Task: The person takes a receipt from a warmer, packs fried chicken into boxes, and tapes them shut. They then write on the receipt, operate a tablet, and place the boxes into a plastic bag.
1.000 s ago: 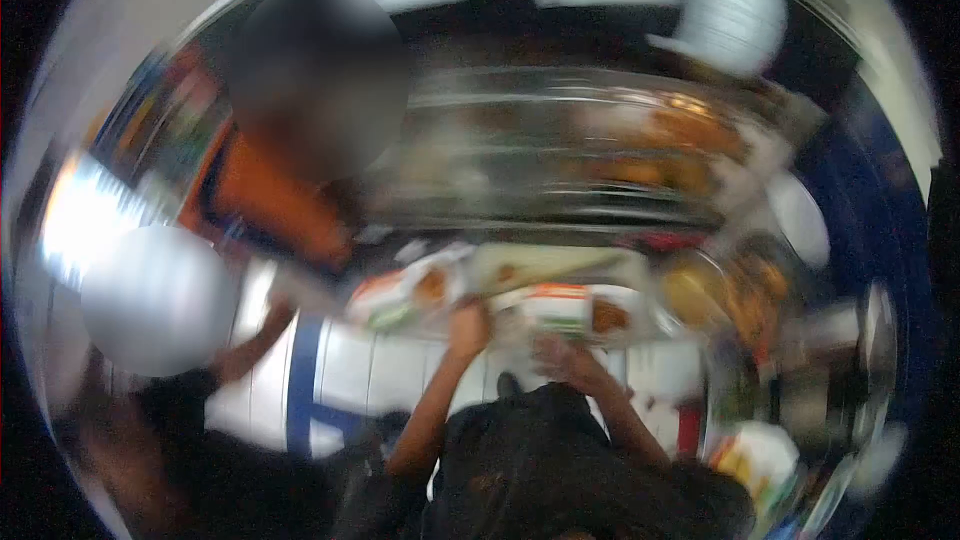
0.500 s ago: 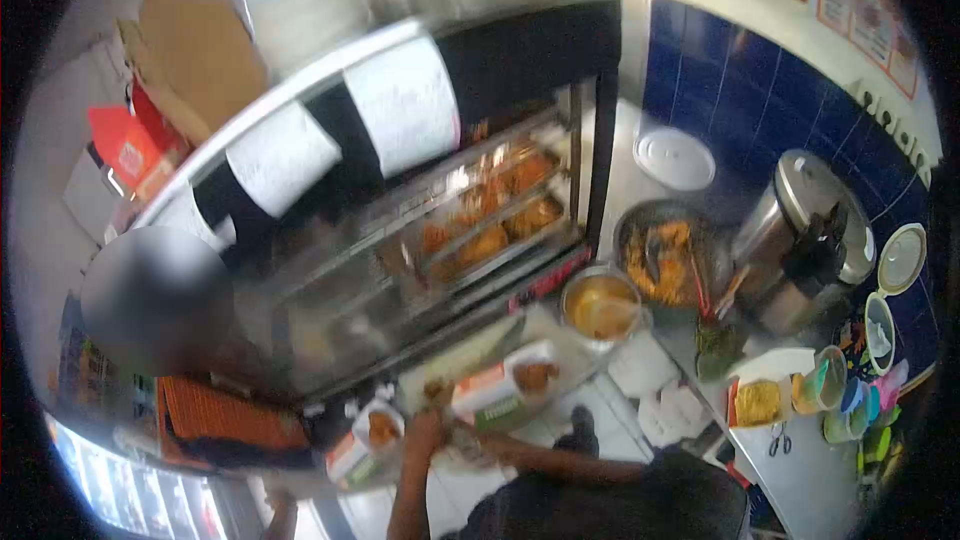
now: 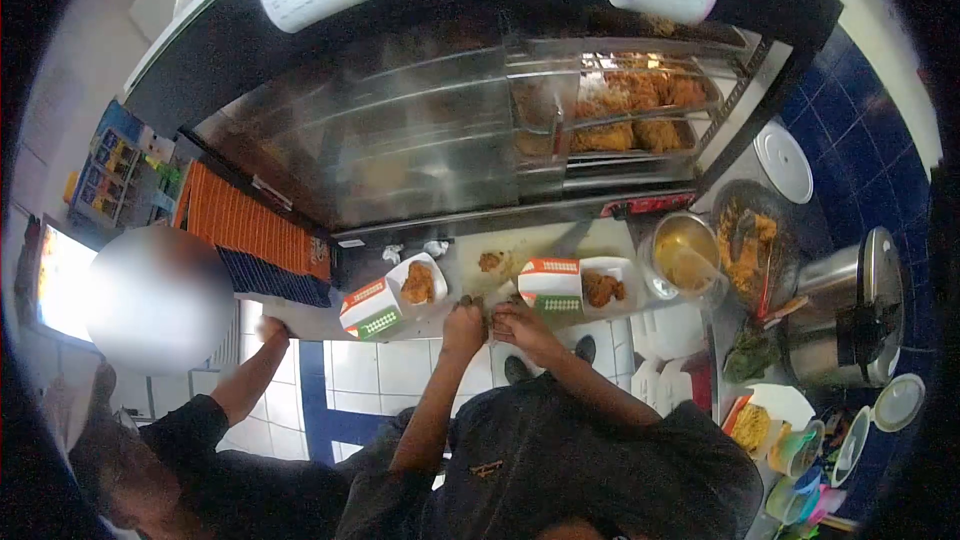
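My left hand (image 3: 463,329) and my right hand (image 3: 524,331) are close together at the counter's front edge. Both have curled fingers, pinching something thin and small between them that I cannot make out. Just right of my right hand lies an open takeaway box (image 3: 549,285) with a piece of fried chicken (image 3: 604,289) in it. On the left is a second open takeaway box (image 3: 370,309), also with fried chicken (image 3: 418,283). Behind my hands, a small brown piece of food (image 3: 491,261) rests on the cutting board (image 3: 470,246).
Fried chicken fills trays in the glass display cabinet (image 3: 420,140) behind the counter. A pot of yellow liquid (image 3: 685,251), a pan of food (image 3: 748,240) and a steel urn (image 3: 845,315) stand at right. A co-worker's hand (image 3: 270,330) touches the counter at left.
The view has tilted down and swung, so the counter now sits level and sharper. My hands remain together near the boxes. The co-worker's arm shows more fully at left.
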A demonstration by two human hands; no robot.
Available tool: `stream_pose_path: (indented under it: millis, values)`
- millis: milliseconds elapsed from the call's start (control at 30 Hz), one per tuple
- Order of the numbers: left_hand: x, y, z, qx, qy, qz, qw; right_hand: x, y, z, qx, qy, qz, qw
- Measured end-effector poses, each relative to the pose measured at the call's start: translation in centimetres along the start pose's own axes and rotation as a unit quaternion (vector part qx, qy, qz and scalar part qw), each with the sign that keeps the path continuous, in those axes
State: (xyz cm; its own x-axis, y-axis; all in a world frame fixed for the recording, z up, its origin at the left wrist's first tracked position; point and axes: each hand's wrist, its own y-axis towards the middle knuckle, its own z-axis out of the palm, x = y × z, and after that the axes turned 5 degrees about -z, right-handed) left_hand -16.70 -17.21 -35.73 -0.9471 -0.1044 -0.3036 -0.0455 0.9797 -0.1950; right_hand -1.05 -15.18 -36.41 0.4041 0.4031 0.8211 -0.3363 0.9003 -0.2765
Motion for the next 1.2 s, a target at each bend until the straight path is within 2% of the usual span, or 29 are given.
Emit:
stream_pose_path:
  millis: [33,67,100,133,167,200,233,267,333,400,467,533,567,667,700,767,800,833,867,900,967,1033,1100,1200]
  values:
    - [0.1,-0.5,0.5,-0.053,-0.019,0.022,0.998,2.4,-1.1,0.4,0.052,-0.086,-0.024,0.995]
    - [-0.1,-0.6,0.3,-0.056,-0.024,0.023,0.998,7.1,-1.8,1.6,0.014,-0.224,-0.128,0.966]
    - [-0.4,-0.7,-0.2,-0.062,-0.049,0.011,0.997,11.9,-0.6,2.5,-0.025,-0.356,-0.229,0.905]
    - [-0.7,-1.3,-0.3,-0.063,-0.072,-0.002,0.995,14.7,1.9,2.9,-0.096,-0.355,-0.413,0.833]
    - [-0.8,-2.0,-0.1,-0.138,-0.071,0.019,0.988,18.5,3.2,3.8,-0.174,-0.395,-0.445,0.785]
    - [-0.9,-2.4,0.0,-0.137,-0.074,0.026,0.987,21.9,4.7,4.7,-0.219,-0.427,-0.512,0.713]
    - [-0.9,-2.6,-0.1,-0.218,-0.076,0.034,0.972,24.3,5.9,5.3,-0.264,-0.454,-0.572,0.630]
    - [-1.2,-2.9,-0.4,-0.298,-0.080,0.044,0.950,25.7,6.8,5.0,-0.274,-0.457,-0.574,0.622]
    - [-2.1,-4.6,-2.1,-0.333,-0.109,0.049,0.935,27.7,7.9,4.1,-0.279,-0.522,-0.634,0.498]
    - [-1.6,-5.9,-1.7,-0.269,-0.337,-0.085,0.898,28.3,7.7,3.2,-0.289,-0.553,-0.619,0.476]
    - [0.7,-6.2,0.1,-0.314,-0.350,-0.086,0.878,28.8,6.8,2.4,-0.299,-0.561,-0.601,0.485]
    - [4.6,-6.4,4.3,-0.268,-0.544,-0.134,0.784,30.0,6.0,1.0,-0.313,-0.567,-0.601,0.468]
    - [4.3,-7.0,3.3,-0.242,-0.633,-0.193,0.710,30.5,5.6,-0.1,-0.336,-0.572,-0.592,0.457]
    - [6.3,-7.4,3.2,-0.242,-0.696,-0.260,0.624,32.1,4.6,-3.8,-0.387,-0.583,-0.556,0.448]
    - [6.7,-7.2,3.1,-0.242,-0.697,-0.264,0.621,32.7,4.1,-4.8,-0.407,-0.590,-0.543,0.438]
    - [7.7,-6.9,2.9,-0.232,-0.746,-0.282,0.557,34.4,3.4,-7.7,-0.444,-0.594,-0.526,0.416]
    - [9.0,-6.5,3.7,-0.229,-0.746,-0.284,0.557,35.3,3.4,-9.6,-0.461,-0.592,-0.522,0.407]
    - [10.6,-5.8,5.3,-0.219,-0.746,-0.244,0.580,36.1,3.0,-11.3,-0.470,-0.598,-0.529,0.375]
    - [11.4,-5.5,6.3,-0.207,-0.744,-0.204,0.602,37.0,2.7,-12.8,-0.471,-0.601,-0.526,0.374]
    - [10.3,-5.3,4.4,-0.185,-0.806,-0.221,0.516,37.9,2.4,-14.3,-0.499,-0.609,-0.499,0.364]
    - [9.8,-4.5,3.9,-0.176,-0.817,-0.203,0.510,39.2,1.5,-16.1,-0.528,-0.617,-0.465,0.352]
    - [9.5,-3.9,3.6,-0.171,-0.828,-0.188,0.501,40.7,0.3,-16.5,-0.562,-0.633,-0.392,0.361]
    - [9.2,-3.2,3.3,-0.179,-0.828,-0.227,0.480,41.3,-0.2,-17.1,-0.549,-0.645,-0.392,0.359]
    - [9.3,-2.7,3.6,-0.195,-0.816,-0.248,0.484,39.6,-1.7,-16.1,-0.514,-0.674,-0.386,0.364]
